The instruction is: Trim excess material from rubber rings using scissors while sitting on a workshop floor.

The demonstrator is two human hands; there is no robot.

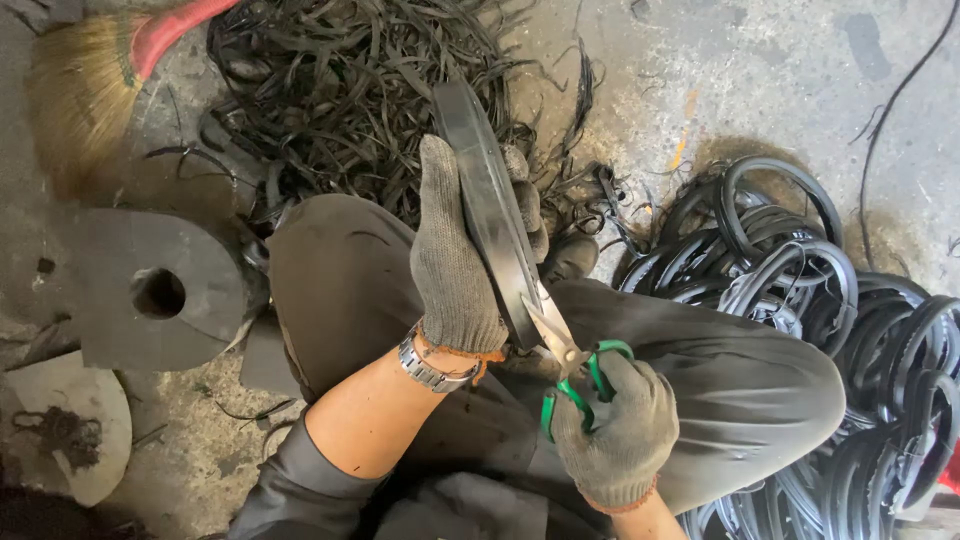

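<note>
My left hand (452, 255), in a grey knit glove with a metal watch at the wrist, grips a black rubber ring (487, 200) held on edge above my lap. My right hand (618, 430), also gloved, holds green-handled scissors (570, 365). The scissor blades meet the ring's lower edge. I sit with my knees apart in dark grey trousers (340, 270).
A heap of thin black rubber trimmings (340, 90) lies on the concrete floor ahead. A pile of black rubber rings (800, 290) sits to the right. A thick dark disc with a centre hole (155, 290) lies at left. A straw broom with a red handle (90, 70) rests top left.
</note>
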